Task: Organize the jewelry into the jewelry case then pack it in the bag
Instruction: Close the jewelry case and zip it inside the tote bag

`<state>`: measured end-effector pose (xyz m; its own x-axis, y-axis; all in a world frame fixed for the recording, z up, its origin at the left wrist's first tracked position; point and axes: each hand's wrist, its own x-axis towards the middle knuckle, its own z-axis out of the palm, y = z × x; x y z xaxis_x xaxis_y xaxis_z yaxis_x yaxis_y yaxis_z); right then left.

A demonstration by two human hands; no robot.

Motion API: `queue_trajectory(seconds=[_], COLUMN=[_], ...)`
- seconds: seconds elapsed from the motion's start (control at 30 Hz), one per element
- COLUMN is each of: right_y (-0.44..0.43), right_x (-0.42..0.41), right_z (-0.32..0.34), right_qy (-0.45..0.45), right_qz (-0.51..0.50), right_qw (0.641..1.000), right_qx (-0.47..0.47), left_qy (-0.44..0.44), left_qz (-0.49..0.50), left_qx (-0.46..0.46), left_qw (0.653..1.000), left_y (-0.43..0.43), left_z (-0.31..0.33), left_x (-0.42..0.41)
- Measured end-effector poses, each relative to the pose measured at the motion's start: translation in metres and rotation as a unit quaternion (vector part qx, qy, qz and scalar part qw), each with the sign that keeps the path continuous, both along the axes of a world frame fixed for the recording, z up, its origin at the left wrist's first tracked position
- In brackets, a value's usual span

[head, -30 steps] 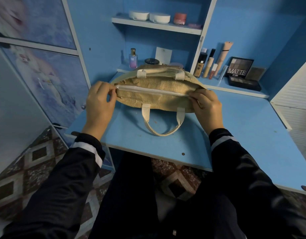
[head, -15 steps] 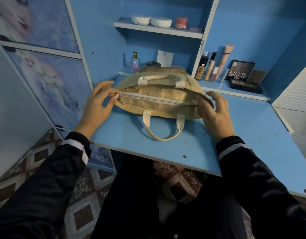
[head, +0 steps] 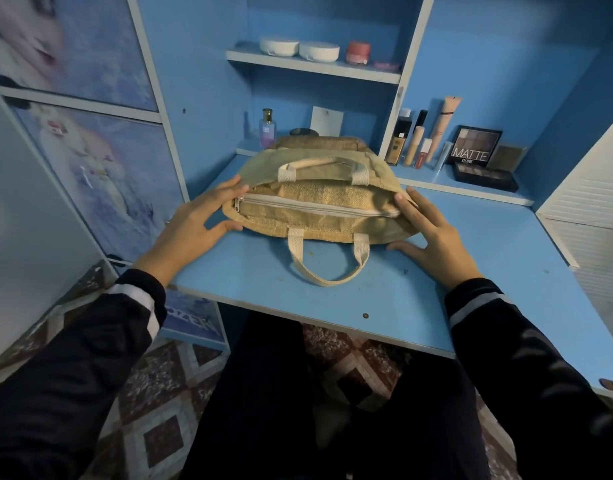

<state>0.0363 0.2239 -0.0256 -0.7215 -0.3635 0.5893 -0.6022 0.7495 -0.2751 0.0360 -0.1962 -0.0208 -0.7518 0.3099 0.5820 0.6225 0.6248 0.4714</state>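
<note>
The blue desk (head: 436,299) is taking up most of the view, and its shelves are rising behind it. The woven tan bag (head: 319,221) is lying flat on the desk top, toward the back, just in front of the lower shelf. Its pale zipper (head: 315,205) is running from the left end to the right end and is looking closed. One cloth handle (head: 327,271) is lying on the desk toward the person, and the other handle (head: 322,165) is resting on top of the bag. The left hand (head: 191,230) is touching the left end of the bag, beside the zipper pull; its fingers are straight and spread apart, gripping nothing. The right hand (head: 436,233) is resting against the right end of the bag, the fingers straight and a little apart, the thumb stretching out on the desk. On the lower shelf at the right, an eyeshadow palette (head: 471,147) marked MATTE is standing open, with several makeup tubes (head: 436,129) just beside it. A small perfume bottle (head: 267,128) is standing behind the bag at the left.
</note>
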Motion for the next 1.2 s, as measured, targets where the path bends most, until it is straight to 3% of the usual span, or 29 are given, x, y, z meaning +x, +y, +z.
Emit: queue_trajectory(seconds=[0.47,0.67,0.87,1.2], right_y=[0.001,0.007,0.005,-0.011], right_x=[0.014,0.024,0.011,-0.052], right_z=[0.017,0.044,0.064,0.090], right_qy=[0.030,0.059,0.051,0.039], right_qz=[0.015,-0.009,-0.009,-0.066], right_qw=[0.998,0.986,0.937,0.922], right_qx=[-0.051,-0.155,-0.345,-0.380], left_qy=[0.078,0.147,0.093,0.013], left_qz=[0.002,-0.017,0.001,0.062], left_qx=[0.051,0.117,0.198,0.236], left_qw=[0.996,0.982,0.976,0.970], left_y=[0.006,0.020,0.045,0.069], left_z=[0.014,0.045,0.081,0.093], left_x=[-0.008,-0.013,-0.028,-0.090])
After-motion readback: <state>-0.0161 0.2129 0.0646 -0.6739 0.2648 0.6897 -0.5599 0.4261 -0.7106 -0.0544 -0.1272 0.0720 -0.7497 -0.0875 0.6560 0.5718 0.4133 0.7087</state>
